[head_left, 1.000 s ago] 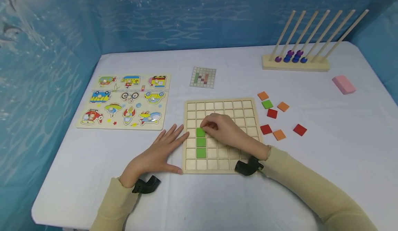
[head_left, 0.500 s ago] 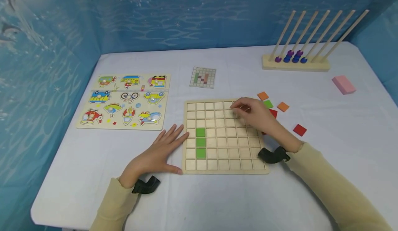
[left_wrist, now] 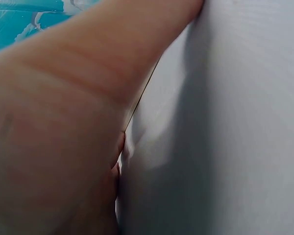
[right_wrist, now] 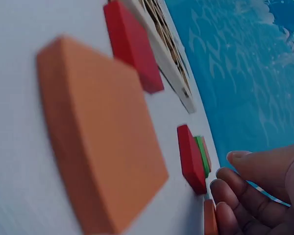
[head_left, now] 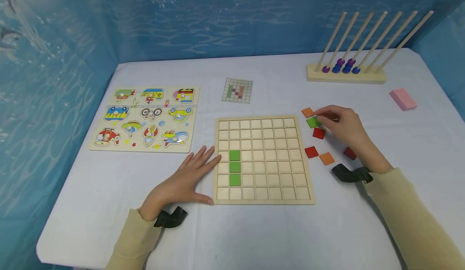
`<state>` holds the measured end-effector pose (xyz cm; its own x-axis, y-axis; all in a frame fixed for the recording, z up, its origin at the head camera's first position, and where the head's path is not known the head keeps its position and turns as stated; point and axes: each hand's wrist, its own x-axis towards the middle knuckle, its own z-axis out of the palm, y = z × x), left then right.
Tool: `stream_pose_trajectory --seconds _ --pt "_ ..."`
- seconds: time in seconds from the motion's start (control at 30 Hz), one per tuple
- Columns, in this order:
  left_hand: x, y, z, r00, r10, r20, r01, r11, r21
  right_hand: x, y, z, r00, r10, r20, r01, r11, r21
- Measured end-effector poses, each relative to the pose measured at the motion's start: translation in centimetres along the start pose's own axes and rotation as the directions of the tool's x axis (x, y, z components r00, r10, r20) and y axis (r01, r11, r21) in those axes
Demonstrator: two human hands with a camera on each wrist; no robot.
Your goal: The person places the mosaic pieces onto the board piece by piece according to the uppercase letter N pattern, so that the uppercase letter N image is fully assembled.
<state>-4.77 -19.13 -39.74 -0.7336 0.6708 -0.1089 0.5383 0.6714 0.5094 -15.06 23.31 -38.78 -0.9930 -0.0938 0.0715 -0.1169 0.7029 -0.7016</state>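
Observation:
My left hand (head_left: 185,183) lies with spread, straight fingers on the white table, its fingertips at the left edge of a wooden grid board (head_left: 263,201). Three green square tiles (head_left: 235,167) sit in a column of the board. To the right of the board, my right hand (head_left: 345,126) hovers over loose tiles, with thumb and index finger apart at the corner of a green tile (head_left: 312,122). Whether they touch it is unclear. Nearby lie an orange tile (head_left: 307,112) and a red tile (head_left: 318,133). In the right wrist view, another orange tile (right_wrist: 210,218) shows beside my fingers.
A pattern card (head_left: 237,91) lies behind the board. On the left is a vehicle puzzle board (head_left: 145,118). A peg stand (head_left: 346,76) with beads and a pink block (head_left: 403,99) are at the back right. More red and orange tiles (head_left: 327,158) lie right of the board.
My right hand has left the grid board and moved right and back to the loose tiles, leaving the three green tiles uncovered. My left hand has stayed in place.

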Motion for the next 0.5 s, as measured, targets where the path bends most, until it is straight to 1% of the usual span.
stream_pose_trajectory --seconds 0.07,0.13,0.27,0.5 --pt "-0.01 0.00 0.00 1.000 0.003 -0.003 -0.003 1.000 0.000 0.04 0.17 -0.21 1.000 0.019 0.017 -0.019 1.000 0.005" --pt "-0.02 -0.02 0.00 1.000 0.004 -0.004 -0.004 1.000 0.000 0.13 0.23 -0.31 0.999 0.026 0.046 -0.026 1.000 -0.016" --pt "-0.02 0.05 -0.05 1.000 -0.006 0.005 0.006 1.000 0.004 0.25 0.13 -0.36 0.995 0.003 0.101 0.002 0.999 -0.048" --pt "-0.05 0.18 -0.16 1.000 0.004 -0.003 -0.004 1.000 0.001 0.24 0.06 -0.20 0.993 -0.018 0.115 0.028 0.996 -0.082"
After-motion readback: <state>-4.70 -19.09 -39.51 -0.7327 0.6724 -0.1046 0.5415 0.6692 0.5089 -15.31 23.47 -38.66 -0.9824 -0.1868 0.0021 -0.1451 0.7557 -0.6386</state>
